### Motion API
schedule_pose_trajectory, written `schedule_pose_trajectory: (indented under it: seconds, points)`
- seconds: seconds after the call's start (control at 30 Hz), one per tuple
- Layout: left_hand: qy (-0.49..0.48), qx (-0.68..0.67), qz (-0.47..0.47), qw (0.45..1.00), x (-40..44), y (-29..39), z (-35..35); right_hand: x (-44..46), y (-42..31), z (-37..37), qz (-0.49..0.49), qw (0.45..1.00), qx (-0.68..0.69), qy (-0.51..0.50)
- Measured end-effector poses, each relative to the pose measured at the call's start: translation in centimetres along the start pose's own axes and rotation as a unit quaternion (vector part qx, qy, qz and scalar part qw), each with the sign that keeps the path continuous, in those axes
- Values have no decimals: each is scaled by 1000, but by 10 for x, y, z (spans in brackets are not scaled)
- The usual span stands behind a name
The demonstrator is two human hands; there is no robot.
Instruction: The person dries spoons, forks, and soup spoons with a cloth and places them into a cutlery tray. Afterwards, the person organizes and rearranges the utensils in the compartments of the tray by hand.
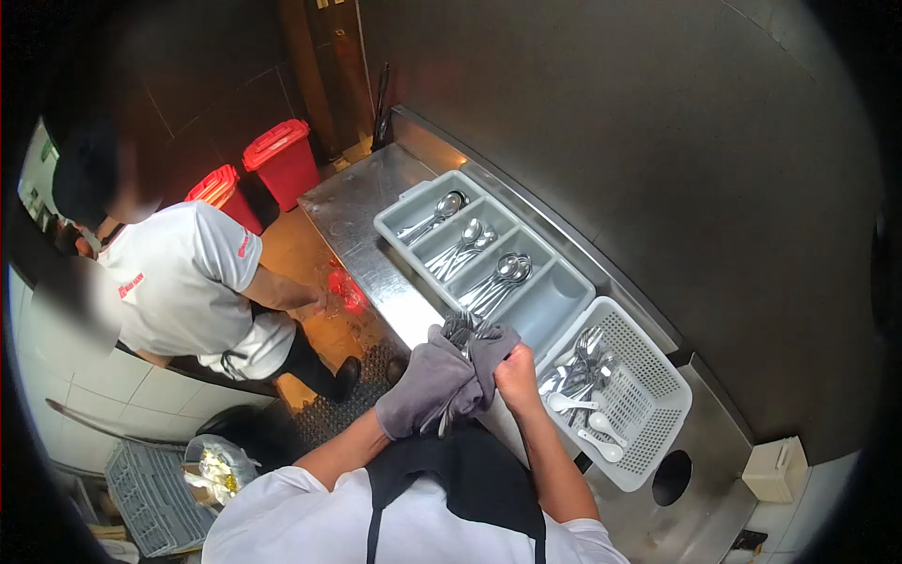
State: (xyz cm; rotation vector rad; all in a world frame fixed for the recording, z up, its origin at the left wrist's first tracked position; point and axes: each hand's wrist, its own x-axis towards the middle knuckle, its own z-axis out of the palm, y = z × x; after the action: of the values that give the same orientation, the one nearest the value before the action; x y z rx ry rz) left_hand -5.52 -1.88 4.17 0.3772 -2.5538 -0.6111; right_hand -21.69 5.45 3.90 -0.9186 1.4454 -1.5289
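Note:
A bundle of metal cutlery (460, 331) is wrapped in a grey cloth (434, 376) in front of my chest. The cloth covers my left hand (413, 399), whose fingers are hidden beneath it. On the other side, my right hand (515, 376) is closed on the cloth's edge. Just beyond the bundle lies a grey divided cutlery tray (550, 315), with spoons and other cutlery in three compartments and a bare one nearest me. Right of my right hand, a perforated grey basket (648, 376) holds mixed metal cutlery (583, 362) and several white spoons (606, 428).
The tray and basket rest on a steel counter (352, 197) with a round hole (672, 477) at the right. At left, a co-worker (202, 282) bends near two red bins (282, 167). Grey crates (155, 498) and a bag-lined container (221, 470) stand lower left.

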Motion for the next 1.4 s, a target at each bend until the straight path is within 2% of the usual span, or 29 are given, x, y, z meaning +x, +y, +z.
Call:
schedule_pose_trajectory:
  seconds: [0.03, 0.1, 0.17, 0.23, 0.3, 0.37, 0.4, 0.47, 0.5, 0.53, 0.57, 0.6, 0.63, 0.67, 0.73, 0.83, 0.93, 1.0, 1.07, 1.1, 1.13, 1.2, 1.23, 1.27, 1.37, 1.4]
  points:
    - [-7, 103, 3, 995, -3, -4, 2, 1, 2, -2, 9, 1000, -6, 9]
    - [-32, 203, -63, 977, 7, 21, -15, 1, 7, -7, 27, 999, -20, 28]
    - [-55, 266, -83, 959, 9, 25, -16, 3, 23, -9, -17, 996, 56, 65]
    - [-78, 295, -58, 950, 3, 12, -6, 3, 31, -9, -57, 991, 90, 77]
    - [-22, 287, -84, 954, -3, 15, -6, -1, 33, -8, -89, 990, 83, 71]
    - [35, 169, -95, 980, -2, 25, -10, 2, 22, -14, -56, 992, 86, 68]
    - [67, 55, -95, 992, 2, 30, -14, 6, 16, -19, -40, 993, 86, 67]
    - [53, 30, -78, 995, 7, 42, -22, 19, 30, -30, -84, 990, 4, 111]
    - [11, 121, -60, 991, 11, 48, -28, 25, 38, -34, -107, 985, -39, 132]
    - [13, 130, -43, 991, 12, 49, -30, 23, 27, -31, -156, 970, -82, 170]
    - [16, 138, -25, 990, 13, 49, -32, 24, 32, -33, -121, 972, 43, 196]
    - [60, 63, -11, 996, 11, 47, -32, 25, 42, -37, -84, 958, 166, 217]
    - [76, 59, -5, 995, 8, 41, -28, 26, 47, -39, -47, 927, 287, 235]
    - [93, 55, 1, 994, 4, 36, -24, 10, 9, -25, 11, 921, 308, 237]
    - [76, 190, -2, 979, -2, 16, -6, -9, 16, -5, 59, 922, 324, 204]
    - [52, 40, -14, 998, 14, 24, -41, -12, 10, 19, 93, 932, 309, 163]
    - [-4, -81, 50, 995, 22, 10, -46, 2, 16, 10, 88, 924, 350, 127]
    - [30, -123, 75, 989, 24, -1, -46, 8, 7, 12, 104, 916, 374, 106]
    - [7, -69, 62, 996, 26, -10, -45, 2, 3, 48, 125, 914, 326, 207]
    - [-35, 9, 36, 999, 24, -13, -45, -1, 5, 61, 134, 909, 302, 256]
    - [-76, 88, 9, 993, 23, -17, -46, -1, 18, 61, 150, 910, 292, 252]
    - [-72, -57, 56, 994, 23, -37, -46, 12, 39, 36, 189, 888, 373, 190]
    - [-70, -72, 70, 992, 17, -49, -39, 16, 48, 22, 208, 872, 415, 159]
    - [-69, -86, 84, 990, 11, -60, -32, 24, 48, 12, 213, 877, 396, 171]
    - [-50, -12, 121, 991, 8, -77, -24, 25, 42, 3, 161, 879, 408, 186]
    - [-43, -29, 136, 989, 10, -78, -31, 22, 49, 0, 136, 895, 400, 146]
